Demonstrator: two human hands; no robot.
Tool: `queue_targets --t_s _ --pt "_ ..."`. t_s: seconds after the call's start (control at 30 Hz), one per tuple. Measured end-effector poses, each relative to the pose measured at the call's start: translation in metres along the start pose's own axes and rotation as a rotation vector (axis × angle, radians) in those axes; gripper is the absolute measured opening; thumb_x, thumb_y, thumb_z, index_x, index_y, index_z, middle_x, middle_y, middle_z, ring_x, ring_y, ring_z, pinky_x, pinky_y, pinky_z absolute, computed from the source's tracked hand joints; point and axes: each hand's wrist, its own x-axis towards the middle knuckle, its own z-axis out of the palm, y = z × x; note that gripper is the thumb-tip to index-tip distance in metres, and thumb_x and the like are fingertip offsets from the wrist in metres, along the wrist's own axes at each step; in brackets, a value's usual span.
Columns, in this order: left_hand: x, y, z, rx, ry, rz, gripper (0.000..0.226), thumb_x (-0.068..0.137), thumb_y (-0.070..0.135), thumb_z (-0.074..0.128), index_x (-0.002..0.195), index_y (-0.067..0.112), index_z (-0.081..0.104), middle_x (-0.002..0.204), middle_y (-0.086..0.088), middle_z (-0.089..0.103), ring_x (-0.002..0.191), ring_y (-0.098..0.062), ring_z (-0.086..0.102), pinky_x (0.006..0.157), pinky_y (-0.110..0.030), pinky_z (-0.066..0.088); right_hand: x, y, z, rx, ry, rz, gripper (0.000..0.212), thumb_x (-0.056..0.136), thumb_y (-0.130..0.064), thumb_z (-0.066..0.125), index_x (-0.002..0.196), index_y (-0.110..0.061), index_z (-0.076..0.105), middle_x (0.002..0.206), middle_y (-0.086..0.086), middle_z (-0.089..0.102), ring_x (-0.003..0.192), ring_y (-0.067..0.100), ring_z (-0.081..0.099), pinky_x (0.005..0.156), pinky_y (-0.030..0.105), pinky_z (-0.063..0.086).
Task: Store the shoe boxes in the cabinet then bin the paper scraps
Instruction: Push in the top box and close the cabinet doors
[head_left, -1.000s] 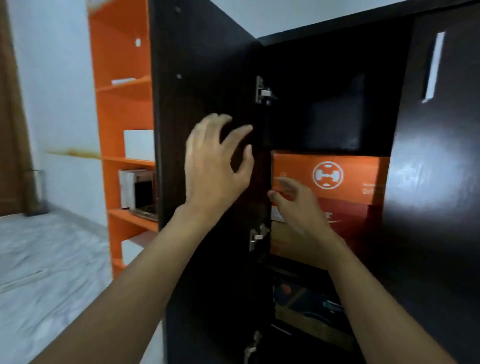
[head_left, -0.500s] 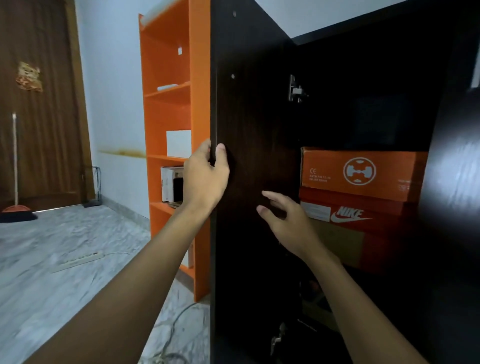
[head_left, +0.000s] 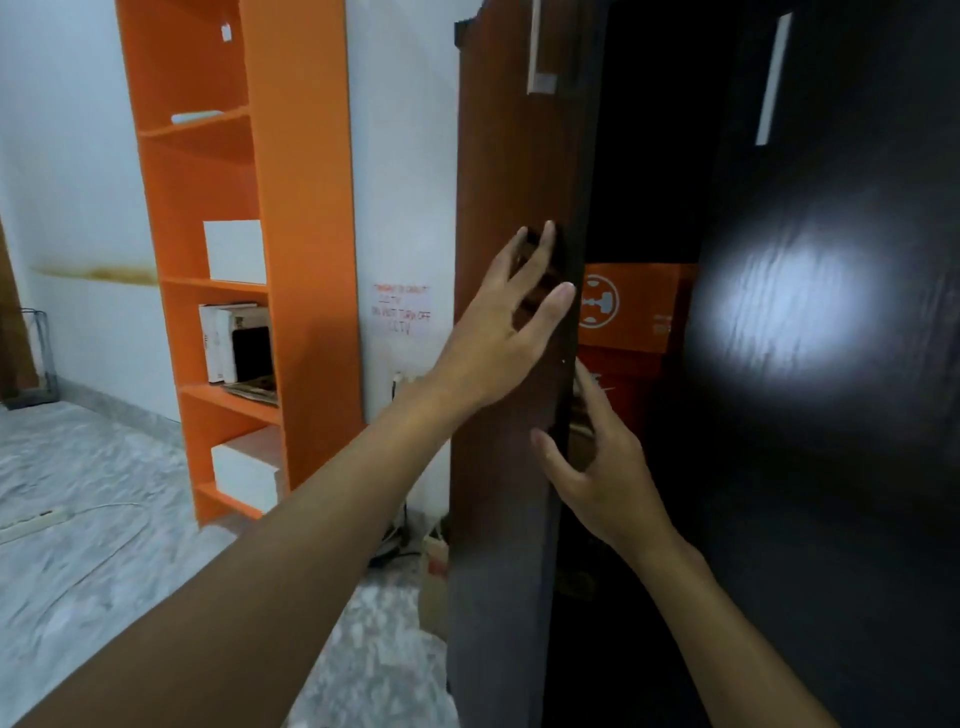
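Note:
The dark cabinet stands in front of me with its left door (head_left: 511, 171) swung nearly shut. Through the narrow gap I see an orange shoe box (head_left: 631, 306) stacked on a red shoe box (head_left: 618, 384). My left hand (head_left: 506, 322) lies flat on the outer face of the left door, fingers spread, holding nothing. My right hand (head_left: 597, 467) hovers at the door's edge in the gap, fingers apart and empty. The right cabinet door (head_left: 831, 364) is shut, with a bright glare on it. No paper scraps are clearly visible.
An orange open shelf unit (head_left: 291, 249) stands to the left with white boxes and books. A paper note (head_left: 402, 309) is stuck on the white wall beside it. A power strip and cable (head_left: 47, 519) lie on the marble floor; some clutter sits at the cabinet's foot.
The left door has swung from wide open to nearly shut. My left hand went from gripping its edge to pressing flat on its outer face; my right hand drew back from the boxes.

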Motion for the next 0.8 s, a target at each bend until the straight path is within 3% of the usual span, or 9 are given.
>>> queue_targets --t_s 0.1,0.23,0.37,0.43,0.5,0.63,0.8 --pt "0.013 -0.003 0.026 -0.029 -0.039 0.033 0.065 0.096 0.051 0.045 0.151 0.046 0.01 0.163 0.014 -0.002 0.15 -0.015 0.003 0.114 -0.041 0.021 -0.004 0.014 -0.018 -0.037 0.047 -0.004 0.088 0.093 -0.019 0.066 0.149 -0.057 0.01 0.154 -0.008 0.039 0.14 0.002 0.039 0.11 0.036 0.044" --pt "0.029 -0.018 0.048 -0.03 -0.09 0.031 0.067 0.096 0.05 0.048 0.148 0.053 0.006 0.161 0.019 -0.011 0.15 -0.012 -0.006 0.11 -0.037 0.013 -0.006 0.036 -0.027 -0.14 0.109 -0.024 0.082 0.095 -0.021 0.062 0.15 -0.056 0.011 0.15 -0.001 0.046 0.138 0.011 0.044 0.11 0.035 0.043" --pt "0.042 -0.034 0.066 0.048 -0.142 0.074 0.07 0.097 0.046 0.05 0.151 0.048 0.005 0.16 0.018 -0.019 0.149 -0.011 -0.006 0.107 -0.034 0.017 -0.003 0.053 -0.036 -0.256 0.177 0.035 0.079 0.098 -0.027 0.057 0.147 -0.06 0.005 0.14 -0.036 0.038 0.133 -0.008 0.04 0.111 0.027 0.041" --pt "0.049 -0.041 0.076 0.111 -0.146 0.081 0.073 0.096 0.045 0.051 0.152 0.046 0.003 0.159 0.016 -0.022 0.149 -0.013 -0.008 0.111 -0.04 0.017 0.001 0.061 -0.042 -0.38 0.223 0.057 0.078 0.099 -0.03 0.056 0.147 -0.06 0.002 0.131 -0.026 0.045 0.122 -0.005 0.047 0.101 0.024 0.046" --pt "0.054 -0.043 0.087 0.182 -0.136 0.087 0.075 0.096 0.044 0.051 0.152 0.044 0.0 0.159 0.013 -0.025 0.148 -0.014 -0.014 0.117 -0.053 0.019 0.006 0.068 -0.048 -0.537 0.271 0.081 0.075 0.099 -0.034 0.056 0.151 -0.052 0.006 0.14 -0.011 0.043 0.127 0.004 0.045 0.098 0.028 0.047" --pt "0.068 -0.052 0.112 0.333 -0.147 0.078 0.074 0.098 0.038 0.05 0.153 0.04 0.0 0.16 0.004 -0.026 0.145 -0.014 -0.022 0.118 -0.053 0.008 0.022 0.085 -0.053 -0.737 0.354 0.171 0.069 0.098 -0.03 0.059 0.155 -0.034 0.021 0.156 0.0 0.027 0.143 0.016 0.027 0.107 0.043 0.044" --pt "0.084 -0.08 0.136 0.317 -0.297 0.019 0.067 0.1 0.031 0.045 0.154 0.039 0.006 0.158 0.005 -0.03 0.146 -0.019 -0.025 0.12 -0.054 0.003 0.034 0.107 -0.059 -0.875 0.242 0.367 0.07 0.098 -0.039 0.057 0.156 -0.034 0.018 0.165 0.002 -0.005 0.151 0.021 -0.014 0.121 0.052 0.018"
